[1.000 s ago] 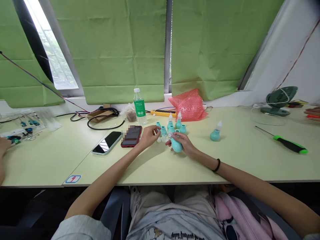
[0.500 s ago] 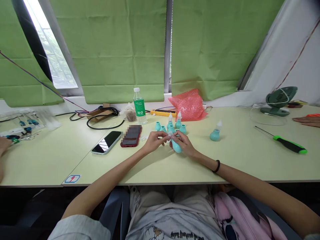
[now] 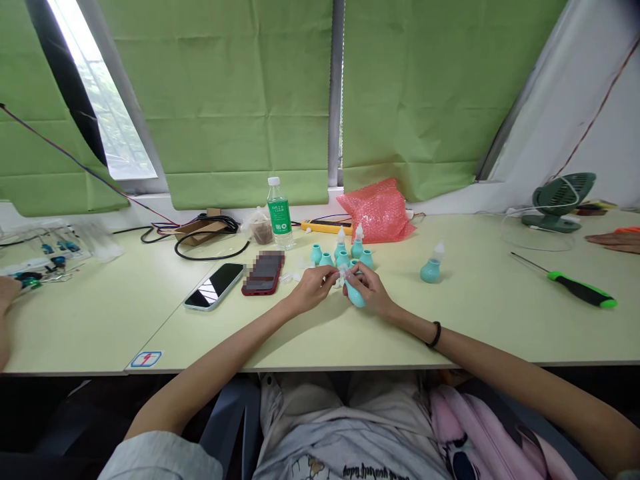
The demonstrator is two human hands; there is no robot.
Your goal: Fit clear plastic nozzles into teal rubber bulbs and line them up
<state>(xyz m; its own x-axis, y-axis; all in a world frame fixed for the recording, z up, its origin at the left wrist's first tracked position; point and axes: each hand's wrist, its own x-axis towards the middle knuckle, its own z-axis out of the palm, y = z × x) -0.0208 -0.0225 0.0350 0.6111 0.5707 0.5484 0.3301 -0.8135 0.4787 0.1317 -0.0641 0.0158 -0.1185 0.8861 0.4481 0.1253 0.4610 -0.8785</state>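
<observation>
- The left hand [image 3: 314, 288] has its fingertips pinched together on a small clear tip [image 3: 343, 269]; whether it is seated in the bulb is too small to tell.
- The right hand [image 3: 370, 288] has its fingers curled closed around a tilted teal bulb [image 3: 356, 297], its neck towards the left fingers.
- Just beyond the hands, more teal bulbs [image 3: 341, 257] stand grouped on the table [image 3: 380, 340].
- Near the left hand lies a red phone [image 3: 263, 273].
- Well apart on the right are a lone bulb [image 3: 430, 271] and a screwdriver [image 3: 580, 289].

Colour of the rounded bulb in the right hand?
Light turquoise rounded bulb; shows best in the head view.
</observation>
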